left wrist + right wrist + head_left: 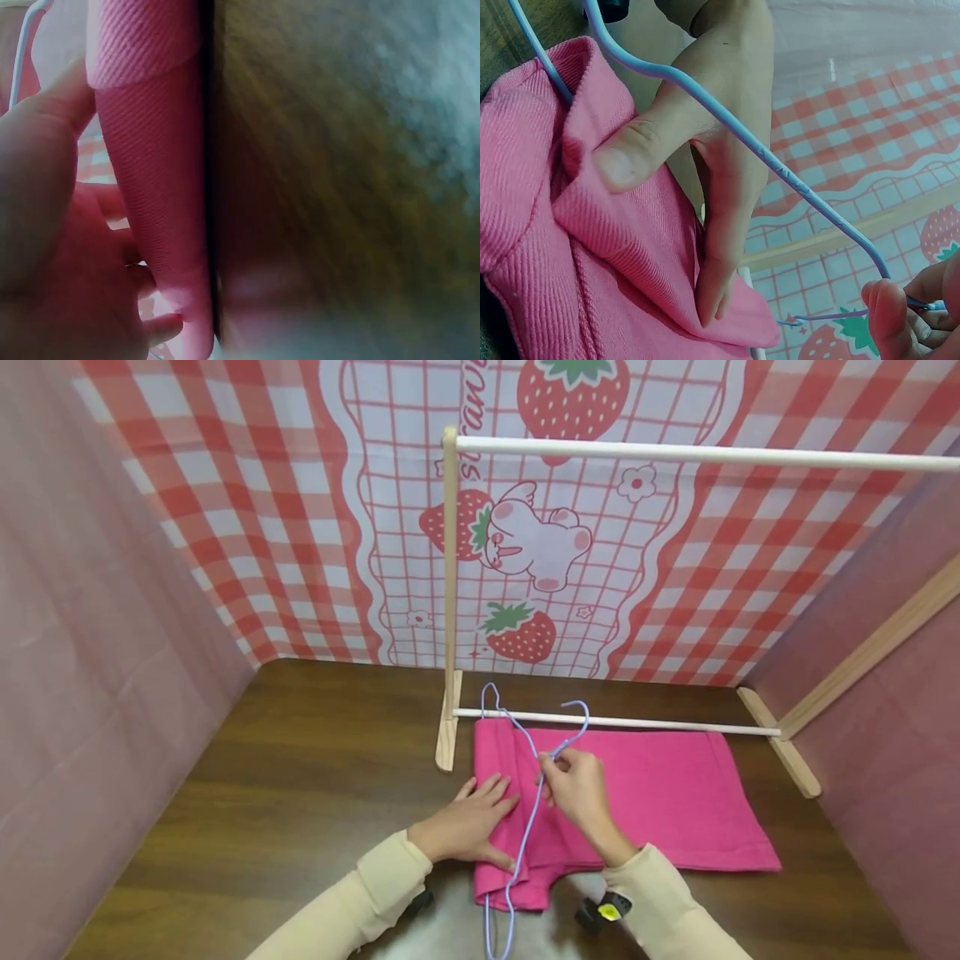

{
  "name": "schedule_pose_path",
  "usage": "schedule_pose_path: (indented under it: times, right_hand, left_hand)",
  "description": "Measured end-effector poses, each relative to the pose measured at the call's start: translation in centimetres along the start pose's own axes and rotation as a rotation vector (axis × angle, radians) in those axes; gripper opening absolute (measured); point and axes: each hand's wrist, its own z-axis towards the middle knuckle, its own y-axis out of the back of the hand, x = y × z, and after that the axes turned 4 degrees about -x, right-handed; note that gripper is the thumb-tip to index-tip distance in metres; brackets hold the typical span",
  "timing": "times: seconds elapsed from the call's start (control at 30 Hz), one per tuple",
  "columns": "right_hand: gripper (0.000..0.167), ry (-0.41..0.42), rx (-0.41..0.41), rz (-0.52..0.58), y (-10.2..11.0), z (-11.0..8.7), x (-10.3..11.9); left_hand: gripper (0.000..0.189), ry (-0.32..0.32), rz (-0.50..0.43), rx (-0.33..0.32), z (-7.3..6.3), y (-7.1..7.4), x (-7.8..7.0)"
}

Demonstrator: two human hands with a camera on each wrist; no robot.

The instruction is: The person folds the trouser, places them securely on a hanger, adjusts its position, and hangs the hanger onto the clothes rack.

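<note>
A pink ribbed garment (660,802), apparently a pair of pants, lies flat on the table, its left end folded over. A thin light-blue wire hanger (531,827) runs through that fold, with its bottom loop poking out at the near side and its other end at the far side. Fingers spread, my left hand (472,822) rests on the folded cloth; in the right wrist view its thumb presses the fabric (641,217). My right hand (581,789) pinches the hanger just below its hook, holding that side above the cloth.
Behind the garment stands a rack with a wooden left post (450,568), a white top rod (675,452) and a white lower rod (660,724). A checked strawberry curtain (285,527) hangs at the back. Brown table (247,793) surface extends to the left.
</note>
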Motion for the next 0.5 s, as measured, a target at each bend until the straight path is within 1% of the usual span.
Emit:
schedule_pose_path:
  times: [0.07, 0.17, 0.23, 0.33, 0.43, 0.5]
  right_hand:
    - [0.021, 0.011, -0.009, -0.007, 0.0, 0.1, 0.0]
    - [0.021, 0.01, -0.015, -0.014, 0.1, 0.1, 0.0]
    - [0.022, 0.005, -0.014, -0.02, 0.1, 0.1, 0.0]
    - [0.022, -0.008, -0.012, -0.027, 0.1, 0.0, 0.0]
    - [0.022, -0.016, -0.018, -0.025, 0.0, 0.0, 0.0]
    - [0.021, -0.007, -0.024, -0.022, -0.1, -0.1, 0.2]
  left_hand:
    - [0.098, -0.003, 0.023, -0.002, 0.1, 0.0, -0.1]
    - [0.095, -0.016, -0.014, 0.004, 0.1, 0.2, 0.0]
    - [0.086, -0.021, -0.092, 0.001, 0.1, 0.4, 0.3]
    - [0.066, -0.02, -0.262, -0.031, 0.0, 0.8, 1.1]
    - [0.045, -0.017, -0.425, -0.105, 0.0, 1.3, 1.9]
    - [0.038, -0.012, -0.494, -0.164, 0.1, 1.5, 2.3]
